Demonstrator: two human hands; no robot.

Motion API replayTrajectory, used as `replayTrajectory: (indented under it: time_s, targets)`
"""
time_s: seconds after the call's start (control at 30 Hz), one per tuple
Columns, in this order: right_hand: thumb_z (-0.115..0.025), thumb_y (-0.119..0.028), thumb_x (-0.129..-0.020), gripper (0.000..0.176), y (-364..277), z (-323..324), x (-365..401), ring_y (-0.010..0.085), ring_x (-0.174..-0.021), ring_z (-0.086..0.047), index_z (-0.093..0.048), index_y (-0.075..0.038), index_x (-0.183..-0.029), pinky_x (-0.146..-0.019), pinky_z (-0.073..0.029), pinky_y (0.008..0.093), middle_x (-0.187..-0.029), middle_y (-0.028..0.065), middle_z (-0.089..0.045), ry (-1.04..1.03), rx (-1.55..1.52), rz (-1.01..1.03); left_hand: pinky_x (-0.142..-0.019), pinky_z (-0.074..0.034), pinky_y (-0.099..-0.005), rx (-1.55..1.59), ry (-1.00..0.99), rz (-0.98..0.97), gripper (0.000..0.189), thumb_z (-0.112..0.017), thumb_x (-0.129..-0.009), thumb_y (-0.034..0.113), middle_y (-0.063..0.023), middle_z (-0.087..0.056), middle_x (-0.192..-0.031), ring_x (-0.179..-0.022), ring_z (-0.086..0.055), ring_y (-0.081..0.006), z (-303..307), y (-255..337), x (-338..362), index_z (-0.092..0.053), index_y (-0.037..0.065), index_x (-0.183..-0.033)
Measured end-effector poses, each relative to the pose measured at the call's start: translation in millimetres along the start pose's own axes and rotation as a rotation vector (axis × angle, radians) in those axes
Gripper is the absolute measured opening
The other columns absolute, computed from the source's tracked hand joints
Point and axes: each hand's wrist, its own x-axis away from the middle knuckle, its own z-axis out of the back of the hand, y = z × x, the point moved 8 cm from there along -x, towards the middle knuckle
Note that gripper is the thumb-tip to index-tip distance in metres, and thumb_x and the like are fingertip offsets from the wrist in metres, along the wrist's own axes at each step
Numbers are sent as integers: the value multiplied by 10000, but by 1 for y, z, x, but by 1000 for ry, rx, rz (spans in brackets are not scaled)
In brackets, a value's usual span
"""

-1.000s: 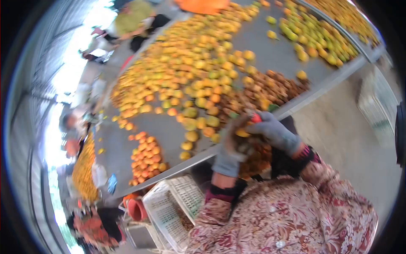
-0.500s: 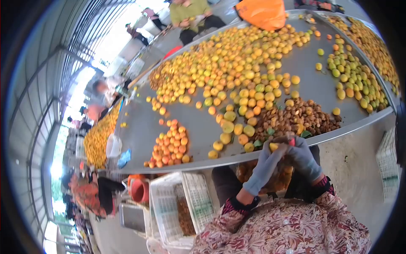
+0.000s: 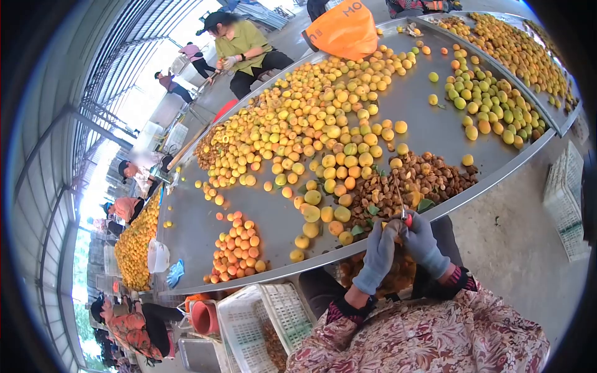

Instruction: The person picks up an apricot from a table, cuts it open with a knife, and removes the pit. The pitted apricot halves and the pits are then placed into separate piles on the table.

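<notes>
Both my hands wear grey-blue gloves and meet above the near edge of the metal table. My right hand is closed round the red handle of a small knife, its thin blade pointing up and away. Beside it my left hand has its fingers pressed together on a bit of yellow fruit, mostly hidden. Just beyond my hands lies a heap of brown pits with some green leaves. Yellow and orange fruits are piled behind it.
Orange fruits form a small pile at left, greener ones at right. An orange bag lies on the far edge. White crates and a red bucket stand below left. A person in green sits across the table.
The view has shifted, so the table's contents appear further left. The knife's blade now shows, pointing away from my hands. The person in green is more fully in view.
</notes>
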Motion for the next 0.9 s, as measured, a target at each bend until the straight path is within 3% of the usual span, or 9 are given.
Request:
replayTrajectory:
  time_s: [0.07,0.13,0.23,0.27,0.37,0.6,0.73,0.8,0.9]
  targets:
    - [-546,-132,-878,183,-8,0,-6,101,-801,-551,-558,6,-998,-737,-461,261,-861,54,-614,51,-16,21,-937,-341,-349,-6,22,-5,277,-374,-918,200,-150,-570,-1015,-897,-526,-231,6,-6,-6,-562,24,-1021]
    - [-531,-82,-846,143,-9,3,-12,125,-750,-544,-561,12,-949,-695,-457,294,-779,89,-606,138,-25,-30,-960,-347,-361,-604,134,-400,307,-376,-920,206,-170,-569,-1105,-1003,-526,-277,6,-14,-6,-563,4,-1056]
    - [-527,-131,-838,147,-28,10,-16,149,-700,-503,-547,11,-870,-659,-439,346,-722,133,-574,224,103,14,-973,-355,-446,-492,147,-317,383,-411,-942,188,-259,-394,-1320,-1199,-394,-383,8,-23,-8,-443,-44,-1244]
    - [-535,-137,-833,151,-27,12,-17,140,-694,-501,-553,13,-843,-650,-439,333,-703,117,-574,207,123,-3,-913,-418,-322,-382,171,-256,359,-401,-938,165,-165,-563,-1140,-1037,-530,-218,7,6,-13,-507,-93,-1165]
    - [-563,-175,-831,192,-24,12,-16,88,-669,-511,-568,16,-812,-608,-442,294,-666,54,-581,152,-5,-245,-635,-433,-248,130,153,-136,336,-476,-903,179,-101,-577,-801,-710,-524,-123,0,22,-15,-469,-101,-1090]
    - [-621,-249,-867,250,0,7,-27,38,-621,-481,-579,-15,-788,-529,-426,228,-678,-21,-531,15,-160,-553,-710,-448,-282,-97,143,-180,316,-473,-907,142,-127,-554,-885,-819,-520,-146,5,16,-6,-438,-89,-1120]
    - [-608,-207,-876,199,-7,-3,-30,25,-719,-500,-591,-8,-874,-636,-440,218,-758,-38,-563,-120,-167,-239,-804,-443,-314,-195,150,-267,240,-499,-877,118,-157,-556,-965,-936,-536,-209,19,18,-10,-511,-44,-1054]
    - [-605,-208,-872,198,-10,-3,-27,78,-739,-545,-589,-12,-891,-685,-444,244,-764,5,-588,-160,-89,-212,-852,-428,-324,-360,-125,-576,150,-523,-830,105,-169,-566,-1012,-1001,-538,-292,10,39,-3,-570,0,-926]
    - [-615,-304,-812,259,-23,1,-26,305,-786,-621,-609,-55,-883,-700,-470,363,-759,140,-616,-214,444,-24,-824,-430,-336,-443,-174,-434,113,-513,-804,86,-175,-565,-1023,-929,-537,-326,14,25,-4,-567,2,-855]
